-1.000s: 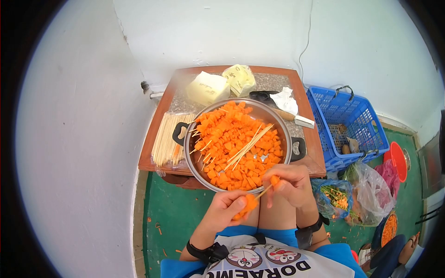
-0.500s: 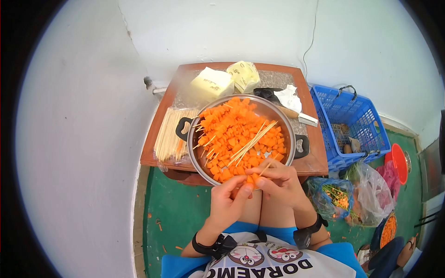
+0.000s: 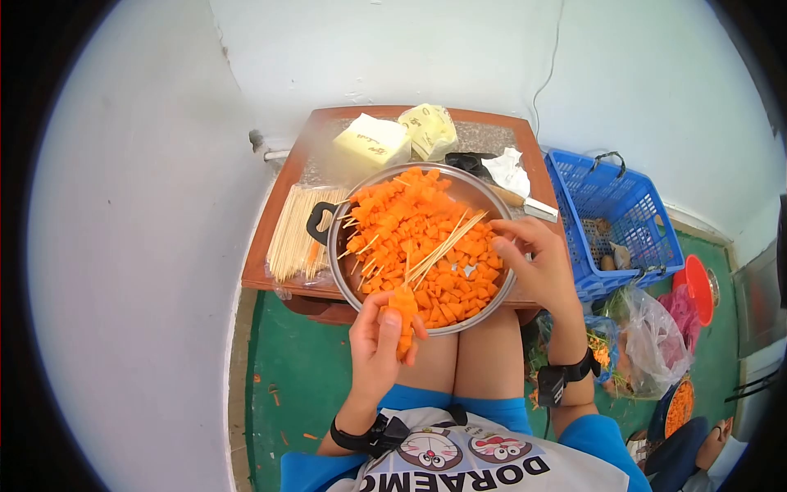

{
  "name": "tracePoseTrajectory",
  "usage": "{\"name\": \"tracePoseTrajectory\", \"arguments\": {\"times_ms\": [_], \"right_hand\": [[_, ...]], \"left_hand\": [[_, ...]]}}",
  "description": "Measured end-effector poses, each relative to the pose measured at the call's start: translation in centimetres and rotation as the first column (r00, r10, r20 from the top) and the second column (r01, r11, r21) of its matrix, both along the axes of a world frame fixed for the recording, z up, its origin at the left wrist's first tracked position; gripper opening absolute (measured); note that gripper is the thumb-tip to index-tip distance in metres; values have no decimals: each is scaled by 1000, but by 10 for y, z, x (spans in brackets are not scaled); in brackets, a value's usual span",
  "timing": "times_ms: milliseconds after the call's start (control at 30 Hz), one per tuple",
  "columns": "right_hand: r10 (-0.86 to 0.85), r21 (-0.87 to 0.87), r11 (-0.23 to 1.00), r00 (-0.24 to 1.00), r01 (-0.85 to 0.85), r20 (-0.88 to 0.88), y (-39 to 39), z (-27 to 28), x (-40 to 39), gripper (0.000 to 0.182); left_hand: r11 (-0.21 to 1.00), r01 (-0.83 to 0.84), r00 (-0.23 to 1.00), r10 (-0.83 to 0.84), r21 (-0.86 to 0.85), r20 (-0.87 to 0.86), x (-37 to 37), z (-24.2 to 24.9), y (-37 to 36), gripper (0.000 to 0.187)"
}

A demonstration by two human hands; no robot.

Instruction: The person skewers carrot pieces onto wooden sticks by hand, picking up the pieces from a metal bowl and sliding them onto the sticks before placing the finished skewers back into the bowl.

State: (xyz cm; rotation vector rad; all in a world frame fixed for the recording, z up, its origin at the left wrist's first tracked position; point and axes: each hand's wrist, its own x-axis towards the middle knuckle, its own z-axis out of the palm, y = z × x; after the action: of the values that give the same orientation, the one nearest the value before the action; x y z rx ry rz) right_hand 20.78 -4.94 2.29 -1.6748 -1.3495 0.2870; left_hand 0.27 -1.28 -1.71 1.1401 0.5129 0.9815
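From my remote seat I am seeing a bundle of bamboo skewers point(image 3: 299, 238) lying at the centre left of the frame, on the wood-edged table point(image 3: 270, 232). Just right of it, below the middle, the left hand point(image 3: 375, 344) is pinching a skewer of carrot chunks point(image 3: 402, 316) between thumb and fingers, its bare stick pointing up the frame. That piece is sitting over the near rim of the round metal pan point(image 3: 459, 325), which is filling the centre with cut carrots point(image 3: 447, 283) and loaded skewers; several bare sticks point(image 3: 447, 250) are lying across the heap. Two tissue packs point(image 3: 373, 141) are resting behind, at the upper centre. Right of centre, the right hand point(image 3: 537, 262) is hovering by the pan's right rim, fingers curling toward the thumb; I cannot tell whether it is gripping a chunk. Above it a wooden-handled blade point(image 3: 525, 202) is lying beside crumpled white tissue point(image 3: 508, 170). Further right, a blue plastic crate point(image 3: 611, 184) is standing near a clear plastic bag point(image 3: 656, 336) and a red basin point(image 3: 697, 287).
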Motion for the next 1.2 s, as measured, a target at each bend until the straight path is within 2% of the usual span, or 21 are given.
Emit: {"name": "tracePoseTrajectory", "arguments": {"times_ms": [33, 100, 133, 200, 233, 300, 400, 533, 600, 733, 800, 833, 900, 933, 967, 1000, 1033, 1100, 1133, 1200], "right_hand": [[2, -1, 1000, 1000, -2, 3, 2, -5, 3, 20], [118, -159, 985, 947, -72, 299, 8, -22, 9, 14], [119, -160, 984, 947, -73, 299, 9, -28, 9, 14], [214, -369, 929, 773, 27, 597, 10, -38, 8, 10], [215, -369, 929, 773, 26, 597, 12, -42, 7, 10], [241, -478, 857, 670, 193, 703, 16, -47, 6, 9], [329, -582, 785, 653, 214, 683, 23, -42, 4, 8], [297, -521, 841, 679, 148, 672, 23, -48, 10, 8], [246, -508, 850, 749, 138, 615, 24, -47, 12, 8], [233, -481, 873, 796, 82, 559, 22, -38, 12, 7], [84, -175, 983, 976, -48, 203, 26, -34, 9, 11], [83, -174, 984, 976, -48, 200, 25, -32, 7, 11], [125, 50, 992, 976, -118, -180, 23, -28, 1, 18], [122, 53, 992, 975, -115, -184, 22, -26, -3, 18], [189, 115, 982, 872, -153, -451, 20, -24, -7, 21], [253, 187, 967, 694, -171, -674, 19, -23, -10, 24], [252, 188, 968, 691, -169, -677, 18, -22, -11, 24], [366, 266, 914, 339, -308, -866, 15, -22, -14, 28], [367, 268, 914, 336, -306, -868, 15, -20, -17, 28], [362, 300, 908, 185, -293, -914, 13, -19, -21, 28]], "left_hand": [[1000, 0, 1000, 0, -8, 17, 0, -1, 0, 28], [1000, -22, 1000, 22, -14, -8, -1, -2, 0, 30], [999, -42, 999, 42, -18, -34, -2, -2, 0, 31], [998, -61, 998, 61, -19, -32, -4, -3, -1, 32], [997, -81, 996, 80, -19, -30, -6, -3, 0, 33], [997, -78, 996, 77, -12, -38, -10, -3, 1, 34], [997, -72, 996, 72, -10, -47, -12, -3, 2, 34], [998, -57, 997, 56, -17, -48, -13, -4, 2, 33], [998, -50, 998, 49, -23, -50, -12, -4, 3, 33], [998, -6, 996, 0, -61, -89, -7, -3, 1, 32], [995, 35, 995, -43, -92, -86, -6, -2, 2, 28], [989, 74, 993, -85, -125, -81, -5, -2, 2, 23], [990, 100, 986, -113, -103, -125, -2, -2, 2, 23], [989, 127, 976, -139, -82, -166, 0, -2, 2, 22], [988, 129, 975, -142, -82, -171, 2, -2, 2, 22], [988, 126, 974, -141, -94, -177, 4, -2, 2, 22], [987, 122, 973, -140, -107, -184, 5, -1, 1, 21], [988, 118, 971, -136, -99, -198, 8, 0, 1, 21], [989, 114, 970, -131, -93, -207, 9, 0, 1, 20], [991, 110, 960, -125, -72, -249, 9, -2, 1, 20]]}}
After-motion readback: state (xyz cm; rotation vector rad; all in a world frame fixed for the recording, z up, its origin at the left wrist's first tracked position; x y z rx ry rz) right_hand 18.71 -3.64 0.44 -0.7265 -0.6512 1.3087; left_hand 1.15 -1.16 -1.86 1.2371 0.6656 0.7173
